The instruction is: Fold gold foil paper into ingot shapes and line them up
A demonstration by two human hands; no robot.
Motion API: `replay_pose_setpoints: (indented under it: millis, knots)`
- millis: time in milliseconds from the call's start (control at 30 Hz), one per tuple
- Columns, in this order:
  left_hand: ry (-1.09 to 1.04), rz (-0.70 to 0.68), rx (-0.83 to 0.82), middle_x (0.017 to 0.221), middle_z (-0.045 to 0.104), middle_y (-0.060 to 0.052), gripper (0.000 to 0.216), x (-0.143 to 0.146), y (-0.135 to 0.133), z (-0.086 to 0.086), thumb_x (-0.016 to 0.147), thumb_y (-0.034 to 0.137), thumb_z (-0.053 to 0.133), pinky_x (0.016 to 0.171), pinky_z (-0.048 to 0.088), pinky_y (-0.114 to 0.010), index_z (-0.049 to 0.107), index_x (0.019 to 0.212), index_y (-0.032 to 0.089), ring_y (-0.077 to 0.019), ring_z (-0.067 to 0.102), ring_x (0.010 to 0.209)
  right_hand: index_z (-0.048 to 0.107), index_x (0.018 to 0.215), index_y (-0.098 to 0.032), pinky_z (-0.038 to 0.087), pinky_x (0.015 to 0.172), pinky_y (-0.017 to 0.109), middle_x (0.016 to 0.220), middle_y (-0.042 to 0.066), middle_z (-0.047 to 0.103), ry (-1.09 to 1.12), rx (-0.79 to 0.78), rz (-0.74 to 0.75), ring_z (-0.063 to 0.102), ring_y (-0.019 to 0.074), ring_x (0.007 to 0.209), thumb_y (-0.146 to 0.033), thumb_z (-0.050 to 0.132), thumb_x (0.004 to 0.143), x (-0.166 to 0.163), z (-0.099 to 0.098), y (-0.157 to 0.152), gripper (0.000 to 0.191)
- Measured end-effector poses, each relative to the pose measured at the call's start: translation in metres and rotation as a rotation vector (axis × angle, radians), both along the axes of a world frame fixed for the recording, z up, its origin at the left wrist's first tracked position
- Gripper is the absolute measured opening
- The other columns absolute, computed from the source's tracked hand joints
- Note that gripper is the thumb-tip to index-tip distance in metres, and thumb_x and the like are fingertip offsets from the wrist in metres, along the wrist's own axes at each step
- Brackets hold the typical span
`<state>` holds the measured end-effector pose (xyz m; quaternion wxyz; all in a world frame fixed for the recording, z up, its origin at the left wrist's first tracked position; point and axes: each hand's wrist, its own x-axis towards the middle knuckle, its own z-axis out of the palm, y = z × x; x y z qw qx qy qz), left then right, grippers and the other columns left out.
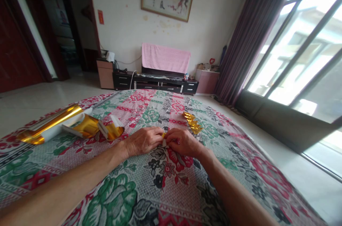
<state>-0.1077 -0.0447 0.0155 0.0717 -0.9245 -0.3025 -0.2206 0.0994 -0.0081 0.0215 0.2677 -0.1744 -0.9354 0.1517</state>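
My left hand and my right hand meet over the middle of the flowered cloth, fingertips pinched together. Between them they hold a small piece of gold foil paper, with a bit of gold and its pale underside showing. Most of that piece is hidden by my fingers. Just beyond my right hand lies a short row of folded gold foil pieces. Off to the left of my left hand rest curled gold foil sheets with white backs, beside a longer gold foil roll.
A patterned red, green and grey cloth covers the round-edged surface before me. Past it stand a low black cabinet and a screen draped with a pink towel. A purple curtain and large windows are on the right.
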Motion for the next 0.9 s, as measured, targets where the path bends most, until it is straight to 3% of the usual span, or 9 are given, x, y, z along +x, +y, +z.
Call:
replay_pose_setpoints:
  millis: [200, 300, 500, 700, 900]
  knots:
    - [-0.138, -0.004, -0.043, 0.108, 0.058, -0.008, 0.031, -0.001, -0.001, -0.004, 0.084, 0.016, 0.044, 0.080, 0.051, -0.029, 0.053, 0.114, 0.017, -0.0154, 0.057, 0.096, 0.065, 0.078, -0.018, 0.046, 0.072, 0.023, 0.085, 0.001, 0.065, 0.002, -0.026, -0.057, 0.058, 0.0100, 0.076, -0.006, 0.052, 0.067, 0.003, -0.008, 0.005, 0.021]
    - [-0.176, -0.012, -0.091, 0.105, 0.062, -0.005, 0.035, -0.002, 0.001, -0.007, 0.083, 0.016, 0.046, 0.084, 0.049, -0.031, 0.052, 0.116, 0.021, -0.0150, 0.057, 0.098, 0.064, 0.084, -0.019, 0.045, 0.067, 0.022, 0.082, 0.000, 0.064, -0.001, -0.049, -0.119, 0.057, 0.0095, 0.071, -0.008, 0.055, 0.066, 0.005, -0.010, 0.005, 0.023]
    - [-0.141, -0.011, -0.132, 0.092, 0.065, -0.003, 0.028, -0.003, 0.006, -0.007, 0.082, 0.018, 0.047, 0.079, 0.047, -0.028, 0.057, 0.108, 0.021, -0.0141, 0.059, 0.086, 0.064, 0.082, -0.018, 0.045, 0.067, 0.022, 0.079, 0.000, 0.063, -0.011, -0.045, -0.144, 0.056, 0.0100, 0.069, -0.009, 0.056, 0.066, 0.004, -0.005, 0.000, 0.020]
    - [-0.020, -0.073, -0.070, 0.077, 0.062, -0.002, 0.022, -0.002, 0.005, -0.001, 0.085, 0.018, 0.041, 0.076, 0.044, -0.025, 0.062, 0.081, 0.019, -0.0133, 0.057, 0.078, 0.063, 0.076, -0.018, 0.046, 0.074, 0.024, 0.084, 0.003, 0.064, 0.054, -0.019, -0.141, 0.059, 0.0118, 0.078, -0.008, 0.051, 0.074, 0.002, -0.007, -0.010, 0.015]
    - [-0.047, -0.011, -0.012, 0.079, 0.062, -0.004, 0.020, -0.001, 0.007, -0.011, 0.084, 0.019, 0.042, 0.075, 0.044, -0.025, 0.062, 0.083, 0.018, -0.0144, 0.056, 0.079, 0.062, 0.084, -0.019, 0.046, 0.074, 0.024, 0.085, 0.004, 0.064, 0.045, 0.020, -0.175, 0.059, 0.0127, 0.079, -0.011, 0.048, 0.080, -0.001, -0.010, -0.016, 0.017]
